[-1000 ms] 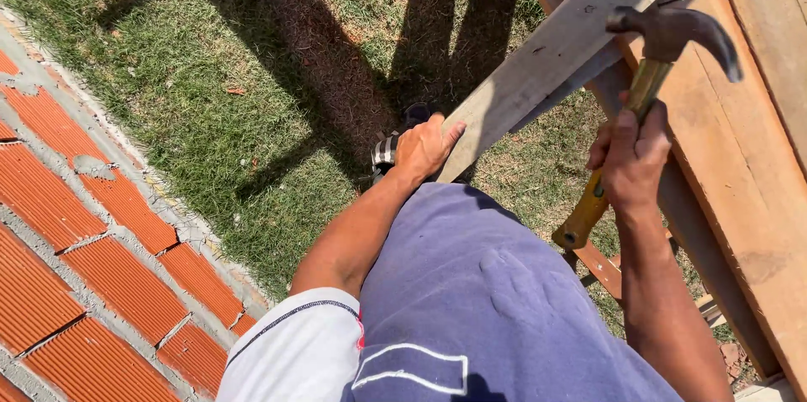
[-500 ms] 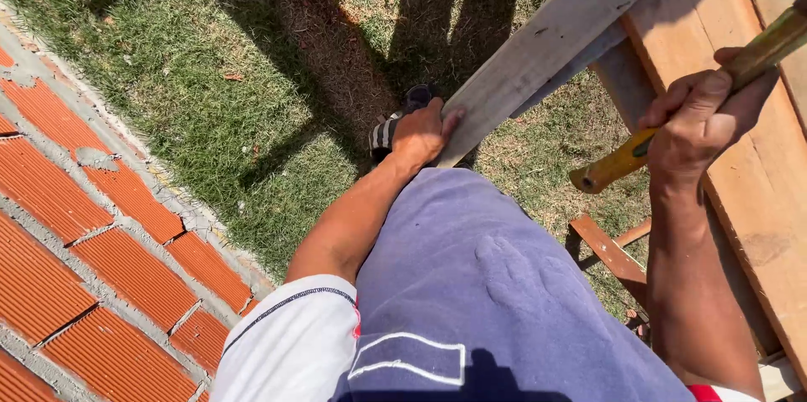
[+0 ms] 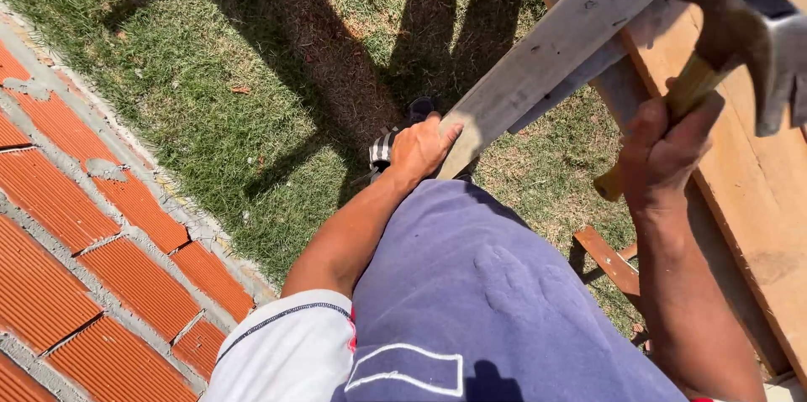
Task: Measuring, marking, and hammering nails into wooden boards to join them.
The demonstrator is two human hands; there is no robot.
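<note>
My left hand (image 3: 423, 148) grips the lower end of a pale wooden plank (image 3: 555, 49) that slants up to the right across the view. My right hand (image 3: 668, 154) is closed around the yellow wooden handle of a claw hammer (image 3: 740, 28), whose dark metal head is raised close to the camera at the upper right, above the plank. My raised knee in blue-grey shorts (image 3: 496, 293) fills the lower middle. A dark shoe with white stripes (image 3: 393, 140) shows just behind my left hand on the grass.
An orange brick wall with grey mortar (image 3: 76, 242) runs along the left. Sunlit grass (image 3: 235, 91) with long shadows lies below. Wide reddish-brown boards (image 3: 756, 183) run along the right side, with a short wooden piece (image 3: 609, 257) beneath them.
The hammer has swung back into view, its head now raised near the camera at upper right. My left hand keeps its hold on the plank's lower end.
</note>
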